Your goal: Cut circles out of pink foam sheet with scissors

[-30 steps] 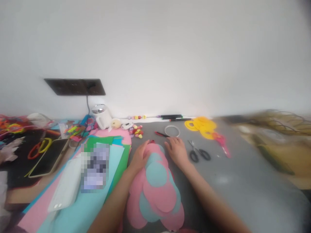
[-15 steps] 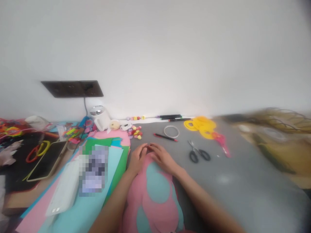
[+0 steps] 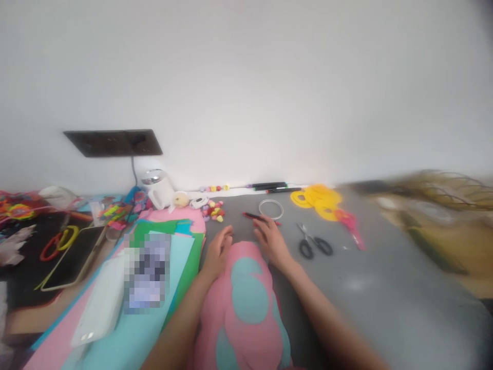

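Note:
In the middle, close to me, lies a pink thing with turquoise round patches (image 3: 252, 298); its material is hard to tell, and its near end runs out of view. My left hand (image 3: 219, 249) rests beside its far left edge, fingers stretched out and holding nothing. On the other side, my right hand (image 3: 272, 241) is open, apart from the pink thing. Its fingertips reach the red and black pen (image 3: 252, 216) and hide part of it; I cannot tell whether they touch. Just beyond lies a thin pale ring (image 3: 271, 209).
Black-handled scissors (image 3: 314, 244), yellow rings (image 3: 318, 199) and pink scissors (image 3: 349, 226) lie right on the grey mat (image 3: 370, 308). Coloured sheets (image 3: 177, 252) with a white box-like item (image 3: 102, 298) lie left. Beads (image 3: 213, 210) and pens (image 3: 269, 185) sit near the wall; a phone (image 3: 77, 257) is far left.
My hands were together at the far end of the pink thing. Now they are apart: my right hand has moved right and forward to the pen, uncovering the pink far end.

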Demonstrator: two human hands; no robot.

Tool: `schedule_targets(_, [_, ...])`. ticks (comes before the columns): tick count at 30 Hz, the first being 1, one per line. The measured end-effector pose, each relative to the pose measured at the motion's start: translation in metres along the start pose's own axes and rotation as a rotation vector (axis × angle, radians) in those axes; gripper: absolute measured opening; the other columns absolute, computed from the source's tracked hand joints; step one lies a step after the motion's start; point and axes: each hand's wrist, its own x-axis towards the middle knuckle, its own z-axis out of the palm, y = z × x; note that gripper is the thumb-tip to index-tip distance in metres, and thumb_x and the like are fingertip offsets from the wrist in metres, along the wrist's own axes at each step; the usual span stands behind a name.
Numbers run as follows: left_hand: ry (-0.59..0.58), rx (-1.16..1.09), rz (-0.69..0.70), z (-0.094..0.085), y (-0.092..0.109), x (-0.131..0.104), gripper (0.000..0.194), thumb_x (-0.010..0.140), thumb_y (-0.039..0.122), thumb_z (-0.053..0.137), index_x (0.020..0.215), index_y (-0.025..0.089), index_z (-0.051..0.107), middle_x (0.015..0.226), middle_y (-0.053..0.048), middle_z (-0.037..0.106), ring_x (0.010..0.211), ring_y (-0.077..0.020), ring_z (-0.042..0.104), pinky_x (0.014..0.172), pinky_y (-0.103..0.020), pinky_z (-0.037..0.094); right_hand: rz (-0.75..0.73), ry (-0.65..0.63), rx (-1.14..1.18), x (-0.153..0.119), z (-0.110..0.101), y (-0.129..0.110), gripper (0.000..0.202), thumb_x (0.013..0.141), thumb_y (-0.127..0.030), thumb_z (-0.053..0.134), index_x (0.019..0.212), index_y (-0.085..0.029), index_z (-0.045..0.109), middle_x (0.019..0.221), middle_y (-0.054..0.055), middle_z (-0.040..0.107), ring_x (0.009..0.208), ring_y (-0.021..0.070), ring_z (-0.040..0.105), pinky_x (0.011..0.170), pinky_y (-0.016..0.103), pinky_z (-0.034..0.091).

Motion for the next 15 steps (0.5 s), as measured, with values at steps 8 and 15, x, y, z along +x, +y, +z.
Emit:
schedule_targets(8, [-0.001,0.011,-0.041,-0.001,0.010,-0.001,0.042,0.089,0.044,0.040,0.115,0.016,0.056,0.115,-0.012,0.064,0.106,-0.0220,0.061,0.094,-0.039,0.046,0.061,-0.005,0.021,-0.011,-0.008,-0.004,0.024,0.088,-0.024,0.044,0.098,-0.018,0.065,0.096,0.010,0.068,0.089,0.0221,0.063,0.081,0.037,0.050])
schedule_targets(15, [-0.054,0.004,-0.048,-0.001,0.014,-0.006,0.040,0.088,0.044,0.042,0.111,0.016,0.060,0.111,-0.011,0.067,0.102,-0.0217,0.063,0.092,-0.039,0.047,0.134,0.036,-0.001,-0.004,-0.003,-0.012,0.024,0.086,-0.022,0.048,0.106,-0.015,0.060,0.097,0.011,0.061,0.075,0.0186,0.062,0.071,0.032,0.050])
